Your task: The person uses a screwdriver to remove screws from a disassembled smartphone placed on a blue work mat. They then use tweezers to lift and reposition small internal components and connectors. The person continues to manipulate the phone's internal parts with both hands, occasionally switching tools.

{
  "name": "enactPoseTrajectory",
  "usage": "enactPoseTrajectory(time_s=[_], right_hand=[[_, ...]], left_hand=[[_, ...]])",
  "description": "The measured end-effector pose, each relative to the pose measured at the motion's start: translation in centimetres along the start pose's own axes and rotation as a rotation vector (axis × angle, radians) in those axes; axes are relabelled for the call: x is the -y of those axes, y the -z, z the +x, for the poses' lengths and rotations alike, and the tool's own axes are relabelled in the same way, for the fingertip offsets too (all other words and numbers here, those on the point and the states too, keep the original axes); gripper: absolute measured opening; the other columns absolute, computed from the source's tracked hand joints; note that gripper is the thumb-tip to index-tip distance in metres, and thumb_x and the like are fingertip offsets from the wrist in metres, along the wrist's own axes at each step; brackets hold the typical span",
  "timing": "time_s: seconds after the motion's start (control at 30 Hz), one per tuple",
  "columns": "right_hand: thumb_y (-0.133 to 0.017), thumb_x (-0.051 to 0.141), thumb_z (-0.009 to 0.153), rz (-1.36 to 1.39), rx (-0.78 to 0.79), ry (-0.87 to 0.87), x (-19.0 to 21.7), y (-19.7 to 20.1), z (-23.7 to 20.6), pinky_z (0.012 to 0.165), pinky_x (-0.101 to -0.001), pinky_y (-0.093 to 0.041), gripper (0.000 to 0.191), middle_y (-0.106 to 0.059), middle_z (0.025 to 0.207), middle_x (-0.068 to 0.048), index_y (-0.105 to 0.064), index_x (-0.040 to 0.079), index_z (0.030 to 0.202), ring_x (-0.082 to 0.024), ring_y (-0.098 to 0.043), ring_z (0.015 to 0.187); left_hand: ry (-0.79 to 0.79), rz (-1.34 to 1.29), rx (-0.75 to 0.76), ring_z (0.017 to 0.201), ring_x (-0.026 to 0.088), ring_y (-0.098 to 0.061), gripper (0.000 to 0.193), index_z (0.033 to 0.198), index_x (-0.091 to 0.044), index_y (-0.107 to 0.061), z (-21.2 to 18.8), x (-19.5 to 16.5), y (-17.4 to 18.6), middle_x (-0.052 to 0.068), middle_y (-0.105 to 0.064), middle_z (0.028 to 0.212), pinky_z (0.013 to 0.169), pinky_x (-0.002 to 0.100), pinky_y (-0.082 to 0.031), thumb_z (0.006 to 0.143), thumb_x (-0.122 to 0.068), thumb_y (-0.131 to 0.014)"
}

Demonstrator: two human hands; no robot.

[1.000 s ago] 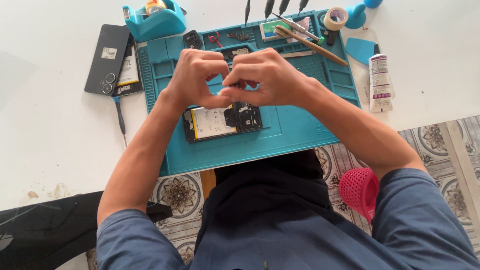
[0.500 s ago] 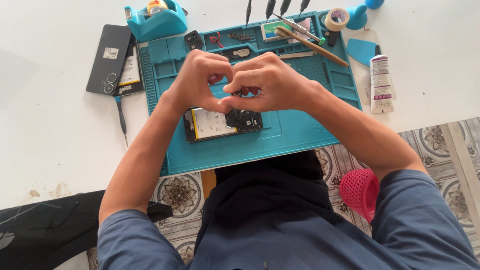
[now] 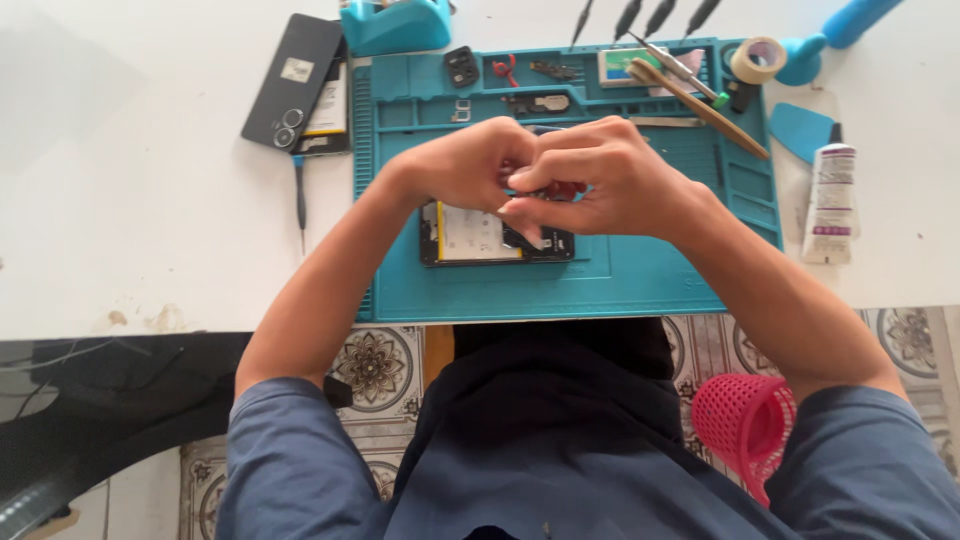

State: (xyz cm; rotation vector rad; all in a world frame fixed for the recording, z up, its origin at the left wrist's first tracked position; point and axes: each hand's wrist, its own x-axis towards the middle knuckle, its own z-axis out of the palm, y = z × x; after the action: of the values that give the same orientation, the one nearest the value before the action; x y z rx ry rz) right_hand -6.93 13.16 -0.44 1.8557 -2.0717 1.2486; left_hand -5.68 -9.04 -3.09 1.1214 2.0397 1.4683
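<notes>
Head view: opened phone flat on teal mat, centre; pale battery and dark board exposed. Left hand and right hand curled together just above it, pinching small red-handled tool; exact grip hidden. White glue tube at 3 o'clock, dark labelled back cover at 10 o'clock.
</notes>
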Motion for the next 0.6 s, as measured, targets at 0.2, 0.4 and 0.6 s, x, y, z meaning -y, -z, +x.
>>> enactPoseTrajectory(time_s=[0.2,0.4,0.6], right_hand=[[-0.086,0.014,0.089,-0.037,-0.011,0.011,-0.4,0.1,0.2,0.055,-0.0247,-0.051,0.015,-0.068,0.077,-0.004,-0.075,0.004,0.091,-0.012,-0.065,0.062],[-0.087,0.014,0.089,-0.052,0.008,-0.003,-0.1,0.0,0.0,0.051,-0.0249,-0.048,0.019,-0.064,0.071,-0.003,-0.072,0.003,0.085,-0.012,-0.063,0.058],[-0.086,0.014,0.091,-0.066,-0.009,0.043,0.3,0.3,0.1,0.056,-0.0263,-0.051,0.017,-0.068,0.081,-0.005,-0.074,0.002,0.096,-0.013,-0.064,0.063]], left_hand=[[-0.08,-0.088,0.011,0.09,0.006,-0.066,0.054,0.109,-0.001,-0.068,0.2,-0.2,-0.1,0.0,-0.071,0.1,0.079,0.026,-0.057,0.074,-0.031,-0.096],[0.048,0.044,-0.002,0.058,0.005,-0.039,0.068,0.068,0.001,-0.043,-0.5,1.3,1.3,-0.005,-0.041,0.063,0.054,0.024,-0.03,0.08,-0.035,-0.1],[0.056,-0.104,0.071,0.058,0.002,-0.037,0.037,0.078,-0.01,-0.068,-0.5,1.3,1.4,-0.01,-0.045,0.066,0.051,0.025,-0.025,0.072,-0.037,-0.093]])
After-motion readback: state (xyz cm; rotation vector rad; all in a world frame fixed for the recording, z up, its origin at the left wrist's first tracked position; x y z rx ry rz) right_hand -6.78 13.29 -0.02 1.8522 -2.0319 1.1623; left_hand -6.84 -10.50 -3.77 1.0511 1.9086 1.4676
